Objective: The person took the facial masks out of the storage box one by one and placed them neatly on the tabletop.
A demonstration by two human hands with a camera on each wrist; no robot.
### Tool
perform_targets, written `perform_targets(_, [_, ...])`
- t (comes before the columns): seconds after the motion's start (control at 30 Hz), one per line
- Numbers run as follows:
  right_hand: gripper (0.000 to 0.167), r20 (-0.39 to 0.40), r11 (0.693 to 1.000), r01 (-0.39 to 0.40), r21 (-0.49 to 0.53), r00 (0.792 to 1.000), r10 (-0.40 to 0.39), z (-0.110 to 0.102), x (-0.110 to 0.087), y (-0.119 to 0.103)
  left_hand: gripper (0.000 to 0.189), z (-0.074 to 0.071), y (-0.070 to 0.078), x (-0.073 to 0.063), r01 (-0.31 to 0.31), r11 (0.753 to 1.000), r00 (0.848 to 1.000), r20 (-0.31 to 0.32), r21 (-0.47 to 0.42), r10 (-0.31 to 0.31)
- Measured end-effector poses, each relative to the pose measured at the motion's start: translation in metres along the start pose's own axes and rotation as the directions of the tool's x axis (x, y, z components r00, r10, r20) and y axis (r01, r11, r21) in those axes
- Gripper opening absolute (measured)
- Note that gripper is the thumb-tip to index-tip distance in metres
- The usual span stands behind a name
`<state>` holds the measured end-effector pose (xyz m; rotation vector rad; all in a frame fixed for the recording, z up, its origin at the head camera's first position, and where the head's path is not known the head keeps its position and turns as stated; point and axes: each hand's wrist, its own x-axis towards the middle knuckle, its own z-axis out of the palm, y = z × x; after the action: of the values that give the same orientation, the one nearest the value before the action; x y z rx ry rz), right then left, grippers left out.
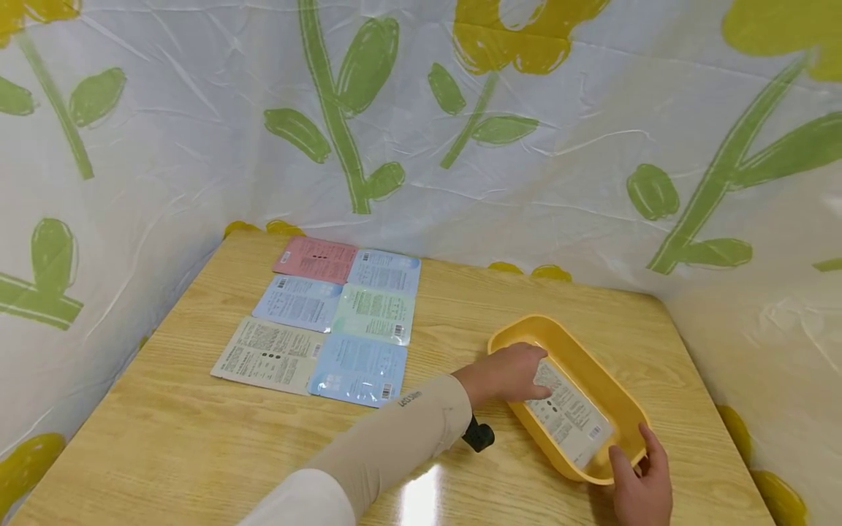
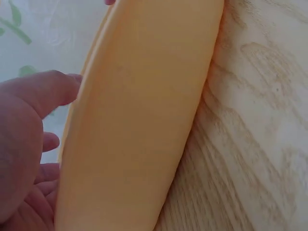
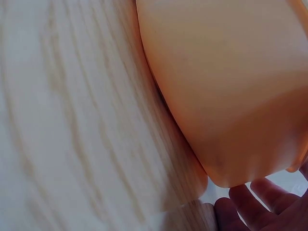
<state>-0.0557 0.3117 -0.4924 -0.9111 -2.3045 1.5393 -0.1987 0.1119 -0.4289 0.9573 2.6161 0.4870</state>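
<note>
A yellow plastic basin (image 1: 595, 358) lies angled on the right of the table, with a flat whitish printed packet (image 1: 572, 416) in it. Over the basin's far left end reaches my left hand (image 1: 513, 374), its fingers spread loosely above the packet's upper end. In the left wrist view, the basin's outer wall (image 2: 134, 115) stands beside that hand, a digit right at the rim. My right hand (image 1: 645, 478) holds the basin's near right corner, thumb and forefinger at the rim. The right wrist view has its fingers (image 3: 250, 204) against the basin's lower end.
Several flat packets lie in two columns at the left: a pink packet (image 1: 316, 259), pale blue ones, a green packet (image 1: 373, 314), a beige packet (image 1: 266, 358) and a bright blue packet (image 1: 358, 369). A flowered cloth (image 1: 421, 219) hangs around the wooden table (image 1: 164, 438).
</note>
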Motion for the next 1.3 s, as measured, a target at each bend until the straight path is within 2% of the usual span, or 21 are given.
perform_targets(0.23, [0.067,-0.007,0.998,0.027,-0.062,1.000,-0.028,-0.001,-0.001,-0.001,0.069,0.007,0.005,0.004,0.037,0.982,0.999,-0.016,0.187,-0.034])
perform_targets(0.33, [0.067,-0.010,0.996,0.037,-0.082,0.999,-0.038,-0.002,0.000,-0.002,0.065,0.006,0.006,0.005,0.037,0.977,0.999,-0.002,0.208,-0.038])
perform_targets(0.67, [0.067,0.013,0.991,0.062,-0.115,0.998,-0.061,-0.002,0.001,-0.004,0.037,-0.002,0.007,0.008,0.053,0.985,0.994,0.083,0.163,-0.067])
perform_targets(0.87, [0.066,0.018,0.994,0.068,-0.088,0.998,-0.067,-0.003,0.000,-0.003,0.039,-0.004,0.010,0.010,0.088,0.979,0.981,0.152,0.185,-0.117])
perform_targets(1.0, [0.067,0.024,0.994,0.058,-0.089,0.998,-0.056,-0.003,0.000,-0.001,0.031,-0.005,0.012,0.011,0.101,0.971,0.972,0.185,0.218,-0.143])
perform_targets(1.13, [0.067,0.032,0.995,0.065,-0.082,0.998,-0.063,-0.003,0.000,0.000,0.028,-0.006,0.013,0.012,0.099,0.970,0.971,0.193,0.221,-0.143])
perform_targets(1.3, [0.067,0.032,0.995,0.057,-0.079,0.998,-0.055,-0.005,0.000,0.001,0.030,-0.005,0.014,0.012,0.085,0.979,0.972,0.199,0.183,-0.122])
